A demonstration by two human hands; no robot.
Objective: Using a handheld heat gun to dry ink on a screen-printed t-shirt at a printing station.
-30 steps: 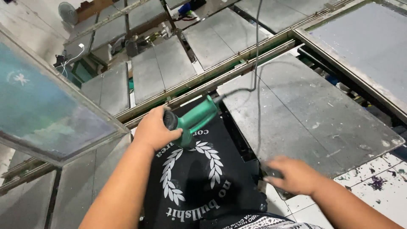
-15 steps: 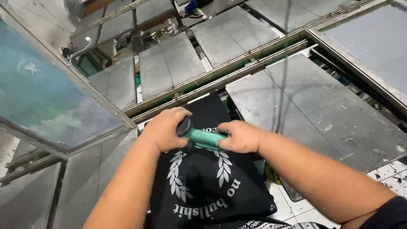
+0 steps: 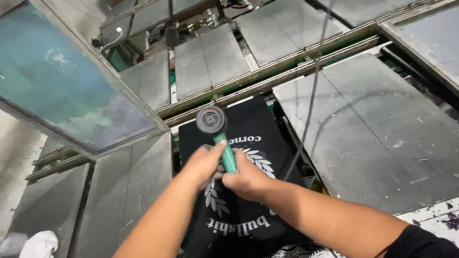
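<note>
Green heat gun (image 3: 221, 143) is being gripped by both hands, left hand (image 3: 203, 165) and right hand (image 3: 246, 180) closed on its handle, over the black printed shirt (image 3: 239, 210) at 6 o'clock on the surface (image 3: 373, 129). Step in hand looks like drying the print; next move probably calls for aiming the nozzle down.

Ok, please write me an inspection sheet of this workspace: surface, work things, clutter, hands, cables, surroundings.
Surface: grey platen, scuffed, with pale marks.
Work things: green heat gun held over black printed garment, which lies flat on its platen.
Clutter: white cloth at lower left.
Hands: left hand and right hand, both closed on the gun handle.
Cables: dark cord hangs across the platen.
Surroundings: raised printing screen at left; more platens behind.
</note>
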